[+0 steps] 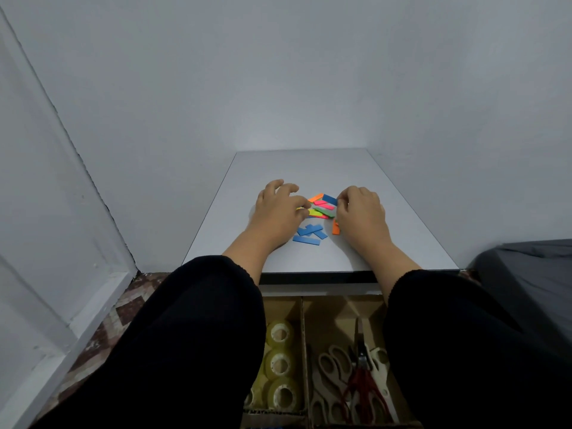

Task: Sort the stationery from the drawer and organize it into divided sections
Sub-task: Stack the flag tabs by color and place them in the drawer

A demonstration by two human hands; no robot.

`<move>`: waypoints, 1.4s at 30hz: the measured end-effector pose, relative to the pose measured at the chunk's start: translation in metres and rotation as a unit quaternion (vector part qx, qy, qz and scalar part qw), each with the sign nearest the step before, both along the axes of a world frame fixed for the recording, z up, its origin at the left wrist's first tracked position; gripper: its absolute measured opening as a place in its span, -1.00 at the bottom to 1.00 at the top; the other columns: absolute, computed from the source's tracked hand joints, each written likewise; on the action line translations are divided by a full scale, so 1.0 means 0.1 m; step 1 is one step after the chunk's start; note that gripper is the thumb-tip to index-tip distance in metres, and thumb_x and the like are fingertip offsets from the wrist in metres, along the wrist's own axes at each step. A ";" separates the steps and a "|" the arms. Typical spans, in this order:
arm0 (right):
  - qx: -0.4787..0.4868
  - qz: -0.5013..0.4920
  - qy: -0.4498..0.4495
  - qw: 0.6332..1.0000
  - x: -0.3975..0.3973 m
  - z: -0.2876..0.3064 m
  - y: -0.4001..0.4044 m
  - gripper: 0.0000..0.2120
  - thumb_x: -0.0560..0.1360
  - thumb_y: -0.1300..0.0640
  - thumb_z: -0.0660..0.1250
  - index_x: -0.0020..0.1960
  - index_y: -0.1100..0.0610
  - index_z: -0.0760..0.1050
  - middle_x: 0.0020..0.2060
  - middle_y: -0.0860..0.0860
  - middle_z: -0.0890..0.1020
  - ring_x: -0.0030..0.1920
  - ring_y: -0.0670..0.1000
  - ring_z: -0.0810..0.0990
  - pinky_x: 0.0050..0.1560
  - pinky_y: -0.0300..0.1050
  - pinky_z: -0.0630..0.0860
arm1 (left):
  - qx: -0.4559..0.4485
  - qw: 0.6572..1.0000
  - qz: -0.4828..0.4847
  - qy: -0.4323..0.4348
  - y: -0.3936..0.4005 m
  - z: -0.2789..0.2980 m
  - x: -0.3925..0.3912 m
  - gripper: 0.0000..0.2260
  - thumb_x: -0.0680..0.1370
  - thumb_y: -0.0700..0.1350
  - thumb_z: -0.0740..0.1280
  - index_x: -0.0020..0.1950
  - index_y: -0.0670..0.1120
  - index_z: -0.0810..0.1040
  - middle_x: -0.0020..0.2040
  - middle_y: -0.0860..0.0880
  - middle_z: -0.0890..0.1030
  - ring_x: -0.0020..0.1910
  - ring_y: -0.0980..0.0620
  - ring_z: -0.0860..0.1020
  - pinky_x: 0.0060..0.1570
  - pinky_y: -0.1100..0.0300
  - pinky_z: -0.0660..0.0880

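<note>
A loose pile of coloured sticky strips (pixel 323 206) in orange, pink, green, yellow and blue lies mid-table. My left hand (pixel 278 212) is at the pile's left edge, thumb and forefinger closed on a yellow strip (pixel 299 208), the other fingers raised. My right hand (pixel 362 212) is at the pile's right edge, its curled fingertips on the end of a blue strip (pixel 329 199). Several blue strips (pixel 310 233) lie grouped nearer to me. An orange strip (pixel 335 228) lies partly under my right hand.
The white table (pixel 309 168) stands against the wall. Below its front edge an open drawer holds cardboard dividers (pixel 304 323): rolls of clear tape (pixel 280 363) on the left, scissors (pixel 359 376) on the right. My black sleeves cover the drawer's sides. A dark bed stands right.
</note>
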State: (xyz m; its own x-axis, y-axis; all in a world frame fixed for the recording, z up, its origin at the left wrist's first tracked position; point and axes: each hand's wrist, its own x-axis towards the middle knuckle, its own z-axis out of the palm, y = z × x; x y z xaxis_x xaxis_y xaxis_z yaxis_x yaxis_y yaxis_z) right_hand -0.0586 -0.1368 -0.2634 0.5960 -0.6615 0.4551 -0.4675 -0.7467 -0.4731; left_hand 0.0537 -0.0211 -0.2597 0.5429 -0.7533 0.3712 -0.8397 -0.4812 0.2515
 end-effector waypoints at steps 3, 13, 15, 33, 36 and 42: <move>-0.002 0.000 0.000 1.000 0.00 0.00 0.01 -0.76 0.62 0.16 0.07 0.11 0.20 0.49 0.03 0.10 0.54 0.06 0.06 0.43 0.03 -0.05 0.39 | 0.046 0.999 0.006 -0.008 -0.07 0.06 0.02 -0.74 0.60 0.07 0.23 0.24 0.08 0.57 0.43 0.03 0.35 0.48 -0.05 0.09 0.42 0.00 0.09; 0.000 0.005 -0.004 1.000 -0.01 0.00 0.00 -0.76 0.62 0.18 0.07 0.11 0.21 0.49 0.04 0.10 0.54 0.08 0.09 0.42 0.03 -0.05 0.35 | 0.022 0.999 0.033 -0.018 -0.15 0.14 0.06 -0.74 0.62 -0.01 0.19 0.13 -0.05 0.62 0.18 -0.03 0.53 0.26 -0.07 0.33 0.18 0.10 0.30; 0.001 0.006 -0.002 1.000 -0.01 0.00 -0.01 -0.75 0.62 0.18 0.07 0.12 0.21 0.49 0.04 0.11 0.54 0.08 0.09 0.42 0.04 -0.04 0.37 | 0.027 0.997 0.064 -0.014 -0.15 0.14 0.09 -0.74 0.62 -0.02 0.18 0.14 -0.06 0.62 0.15 -0.05 0.54 0.23 -0.09 0.35 0.14 0.09 0.32; 0.003 0.010 -0.007 1.000 -0.01 0.00 -0.01 -0.75 0.62 0.17 0.06 0.12 0.22 0.49 0.03 0.11 0.54 0.07 0.07 0.41 0.02 -0.06 0.38 | -0.035 0.996 0.076 0.021 -0.17 0.15 0.01 -0.74 0.64 -0.06 0.16 0.16 -0.07 0.61 0.07 -0.07 0.59 0.13 -0.08 0.42 0.08 0.06 0.38; 0.002 0.011 -0.007 1.000 -0.01 -0.01 0.00 -0.75 0.62 0.17 0.07 0.12 0.22 0.48 0.03 0.11 0.54 0.07 0.06 0.41 0.02 -0.07 0.38 | -0.085 0.988 0.071 0.105 -0.11 0.19 -0.01 -0.77 0.63 -0.09 0.18 0.08 -0.08 0.63 0.03 -0.04 0.63 0.09 -0.07 0.47 0.14 -0.03 0.42; 0.004 0.013 -0.006 1.000 0.00 -0.01 0.00 -0.75 0.62 0.17 0.07 0.11 0.22 0.49 0.02 0.12 0.54 0.07 0.07 0.42 0.02 -0.04 0.40 | -0.097 0.975 0.043 0.195 0.10 0.16 -0.07 -0.86 0.58 -0.04 0.27 -0.08 0.03 0.61 -0.07 0.00 0.62 0.03 -0.05 0.52 0.08 -0.10 0.51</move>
State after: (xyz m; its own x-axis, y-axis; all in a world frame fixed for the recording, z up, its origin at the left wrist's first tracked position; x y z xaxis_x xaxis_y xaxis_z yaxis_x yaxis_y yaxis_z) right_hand -0.0587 -0.1369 -0.2640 0.6070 -0.6497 0.4576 -0.4430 -0.7547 -0.4839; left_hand 0.0466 -0.0114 -0.2438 0.7291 -0.6352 0.2548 -0.6204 -0.4562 0.6379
